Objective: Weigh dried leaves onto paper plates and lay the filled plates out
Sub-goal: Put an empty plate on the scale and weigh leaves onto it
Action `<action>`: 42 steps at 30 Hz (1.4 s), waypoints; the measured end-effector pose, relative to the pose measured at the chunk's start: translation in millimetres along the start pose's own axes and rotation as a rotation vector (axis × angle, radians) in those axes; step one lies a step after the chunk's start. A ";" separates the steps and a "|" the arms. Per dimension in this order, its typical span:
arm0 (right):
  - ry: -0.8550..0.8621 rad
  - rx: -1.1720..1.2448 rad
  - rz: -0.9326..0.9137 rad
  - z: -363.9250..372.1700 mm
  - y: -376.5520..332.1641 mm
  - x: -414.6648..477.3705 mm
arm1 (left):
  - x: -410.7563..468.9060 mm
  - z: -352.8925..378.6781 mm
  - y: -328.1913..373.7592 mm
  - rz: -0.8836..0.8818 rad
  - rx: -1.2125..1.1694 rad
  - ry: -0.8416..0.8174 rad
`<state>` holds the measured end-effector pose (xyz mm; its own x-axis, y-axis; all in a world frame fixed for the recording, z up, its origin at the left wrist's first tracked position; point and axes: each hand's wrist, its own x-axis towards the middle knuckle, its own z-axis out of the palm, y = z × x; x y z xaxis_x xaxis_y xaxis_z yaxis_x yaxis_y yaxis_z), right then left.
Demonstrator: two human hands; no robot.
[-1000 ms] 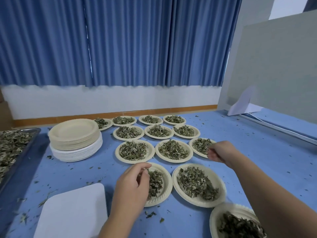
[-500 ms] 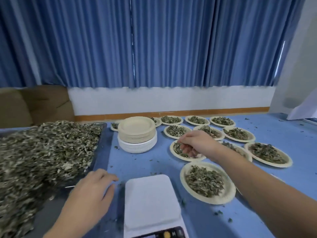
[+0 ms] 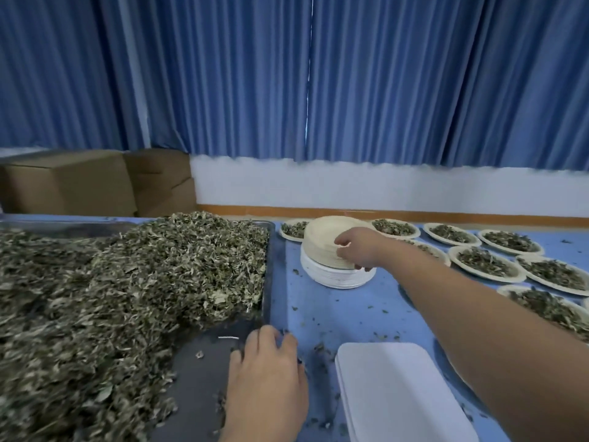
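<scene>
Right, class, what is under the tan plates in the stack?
White plates lie under the tan plates, on the table. The right hand grips the tan plates and hides part of where the two piles meet.

Daylight comes soft and even through the curtains (image 3: 223,74), with one thin bright slit (image 3: 308,78) where two panels meet, and it gives everything a cool blue cast. Nothing is blown out: the white scale (image 3: 398,387) is bright but keeps its edges. Shadows are faint and soft-edged, the plainest lying on the table (image 3: 334,314) under the right arm (image 3: 494,346). The bare floor of the tray (image 3: 204,362) is dark, with one small glint. The leaves (image 3: 95,298) smear at lower left. The left hand (image 3: 267,378) and the right hand (image 3: 353,247) at the stack (image 3: 322,247) are slightly blurred. Curtain folds lean outward near the side edges and the skirting (image 3: 414,213) slopes, both from the wide lens.
</scene>
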<state>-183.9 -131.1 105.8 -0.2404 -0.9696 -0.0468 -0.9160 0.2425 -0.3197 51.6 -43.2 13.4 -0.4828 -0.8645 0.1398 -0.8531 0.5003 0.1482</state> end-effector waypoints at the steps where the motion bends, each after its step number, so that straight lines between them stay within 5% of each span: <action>1: -0.022 -0.085 -0.010 1.1 -3.8 4.7 | 0.8 0.3 -0.2 -0.006 0.011 -0.018; 4: 0.023 -0.215 0.002 1.6 -9.6 13.6 | 1.9 0.5 0.4 -0.017 0.028 -0.060; 26: 0.073 -0.195 0.080 -15.7 -16.8 13.2 | 3.3 7.3 -0.4 0.011 -0.009 -0.034; 32: 0.199 -0.163 0.070 -18.1 -10.9 15.5 | 2.6 5.8 -0.8 0.026 -0.023 -0.031; 42: 0.434 0.128 -0.239 13.4 8.2 -61.6 | 1.4 9.5 -3.1 0.028 -0.062 0.006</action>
<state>-172.3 -69.9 93.4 -0.1656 -0.8872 0.4306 -0.9214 -0.0164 -0.3882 51.7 -46.4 3.8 -0.5047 -0.8501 0.1502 -0.8255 0.5261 0.2041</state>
